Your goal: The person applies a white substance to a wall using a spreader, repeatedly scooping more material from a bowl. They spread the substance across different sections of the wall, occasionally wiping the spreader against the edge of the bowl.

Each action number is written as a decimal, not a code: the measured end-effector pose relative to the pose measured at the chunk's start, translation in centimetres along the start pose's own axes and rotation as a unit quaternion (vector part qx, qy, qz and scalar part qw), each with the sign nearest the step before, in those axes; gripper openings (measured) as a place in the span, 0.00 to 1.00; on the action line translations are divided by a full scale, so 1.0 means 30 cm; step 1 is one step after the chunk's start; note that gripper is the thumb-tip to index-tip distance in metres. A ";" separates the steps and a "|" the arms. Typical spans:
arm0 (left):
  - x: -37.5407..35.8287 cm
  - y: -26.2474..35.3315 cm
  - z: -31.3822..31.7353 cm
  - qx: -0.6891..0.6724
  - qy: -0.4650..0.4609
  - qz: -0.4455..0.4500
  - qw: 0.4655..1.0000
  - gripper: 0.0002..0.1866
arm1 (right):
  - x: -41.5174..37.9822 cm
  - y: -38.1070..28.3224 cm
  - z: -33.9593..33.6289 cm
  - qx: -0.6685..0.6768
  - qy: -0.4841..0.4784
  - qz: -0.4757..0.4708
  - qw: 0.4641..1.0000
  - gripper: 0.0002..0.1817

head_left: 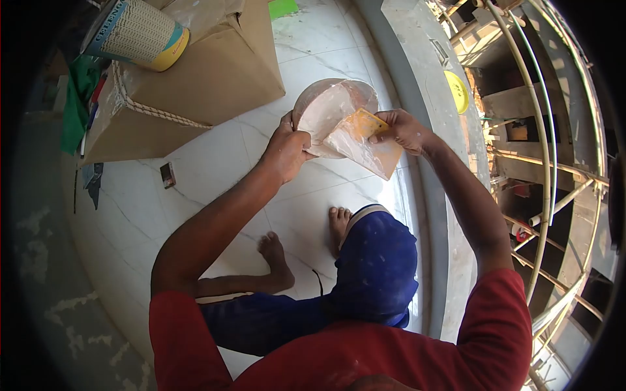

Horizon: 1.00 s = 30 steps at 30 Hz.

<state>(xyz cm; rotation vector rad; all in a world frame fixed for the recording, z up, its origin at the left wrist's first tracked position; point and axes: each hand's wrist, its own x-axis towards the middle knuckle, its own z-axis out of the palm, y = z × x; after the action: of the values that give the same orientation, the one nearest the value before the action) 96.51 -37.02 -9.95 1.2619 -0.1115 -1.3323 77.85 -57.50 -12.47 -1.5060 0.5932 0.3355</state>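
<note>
My left hand (287, 147) is closed on the left rim of a round bowl (319, 104) whose inside is coated with pale, whitish paste. In my right hand (402, 131) is a flat yellow putty spreader (381, 156), pinched near its right edge with the thumb on its face. White paste smears much of the spreader's left part. The spreader overlaps the bowl's lower right side in this view. Both are held up in front of me, over the tiled floor.
A cardboard box (215, 78) with a rope stands at the upper left, a paint bucket (140, 36) on top. A small dark packet (168, 174) lies on the white tiles (215, 169). Along the right runs a grey ledge (424, 58) holding a yellow lid (456, 92); bamboo poles (538, 130) stand beyond.
</note>
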 end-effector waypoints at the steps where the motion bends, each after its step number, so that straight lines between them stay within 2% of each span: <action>1: 0.017 0.004 -0.012 -0.001 -0.003 0.002 1.000 0.38 | -0.009 0.025 -0.025 0.124 0.003 -0.010 0.992 0.17; 2: 0.031 0.009 -0.036 -0.001 -0.001 0.005 1.000 0.39 | -0.016 0.049 -0.059 0.245 0.011 -0.021 0.969 0.19; 5: 0.029 -0.006 -0.135 -0.007 -0.034 -0.001 0.999 0.44 | -0.125 0.075 -0.190 0.297 0.082 -0.041 0.950 0.21; 7: -0.008 -0.025 -0.205 0.003 -0.030 -0.013 0.999 0.45 | -0.204 0.066 -0.306 0.232 0.169 -0.063 0.956 0.20; 9: -0.050 -0.073 -0.304 0.000 -0.039 -0.039 0.998 0.46 | -0.248 0.077 -0.454 0.039 0.237 -0.048 0.969 0.19; 10: -0.070 -0.096 -0.344 0.008 -0.035 -0.052 0.998 0.46 | -0.251 0.027 -0.486 -0.162 0.273 0.017 0.948 0.19; 11: -0.097 -0.119 -0.379 0.017 -0.029 -0.065 0.997 0.47 | -0.250 -0.016 -0.496 -0.357 0.290 0.080 0.884 0.19; 12: -0.121 -0.146 -0.406 0.008 -0.033 -0.073 0.997 0.47 | -0.238 -0.018 -0.479 -0.461 0.314 -0.007 0.830 0.17; 13: -0.139 -0.172 -0.431 -0.001 -0.024 -0.093 0.995 0.48 | -0.214 -0.037 -0.472 -0.468 0.309 0.000 0.828 0.17; 15: -0.165 -0.236 -0.488 -0.022 -0.017 -0.120 0.992 0.49 | -0.146 -0.077 -0.458 -0.630 0.206 0.002 0.749 0.15; 16: -0.178 -0.273 -0.516 -0.029 -0.020 -0.119 0.992 0.49 | -0.105 -0.086 -0.450 -0.681 0.162 -0.032 0.714 0.15; 17: -0.184 -0.306 -0.535 -0.035 -0.024 -0.115 0.992 0.49 | -0.068 -0.094 -0.434 -0.687 0.153 -0.026 0.710 0.15; 19: -0.197 -0.362 -0.560 -0.059 -0.018 -0.117 0.991 0.49 | 0.011 -0.116 -0.386 -0.795 0.102 -0.018 0.597 0.17; 20: -0.208 -0.386 -0.571 -0.070 -0.009 -0.115 0.991 0.49 | 0.051 -0.083 -0.401 -0.819 0.091 -0.058 0.564 0.15; 21: -0.214 -0.412 -0.584 -0.080 -0.008 -0.116 0.990 0.49 | 0.074 -0.093 -0.367 -0.823 0.083 -0.057 0.560 0.15; 23: -0.236 -0.465 -0.604 -0.105 0.006 -0.089 0.990 0.49 | 0.124 -0.113 -0.272 -0.902 -0.036 0.044 0.429 0.10; 24: -0.251 -0.474 -0.612 -0.113 0.009 -0.089 0.990 0.49 | 0.133 -0.037 -0.317 -0.905 -0.064 0.024 0.420 0.08; 25: -0.265 -0.478 -0.613 -0.117 0.018 -0.084 0.989 0.49 | 0.127 -0.018 -0.305 -0.916 -0.103 0.076 0.380 0.10; 27: -0.288 -0.475 -0.615 -0.126 0.023 -0.080 0.989 0.49 | 0.047 0.053 -0.309 -0.946 -0.082 0.018 0.314 0.14; 29: -0.312 -0.464 -0.612 -0.140 0.057 -0.065 0.986 0.49 | -0.050 0.086 -0.318 -0.949 -0.087 -0.034 0.302 0.16; 30: -0.321 -0.462 -0.612 -0.147 0.057 -0.067 0.985 0.49 | -0.062 0.071 -0.299 -0.943 -0.097 -0.029 0.317 0.15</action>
<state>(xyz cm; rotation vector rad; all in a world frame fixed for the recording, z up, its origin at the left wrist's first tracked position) 96.99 -15.05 -21.75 1.1046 0.2465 -1.3324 73.74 -65.95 -12.87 -3.6069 -0.6061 1.4582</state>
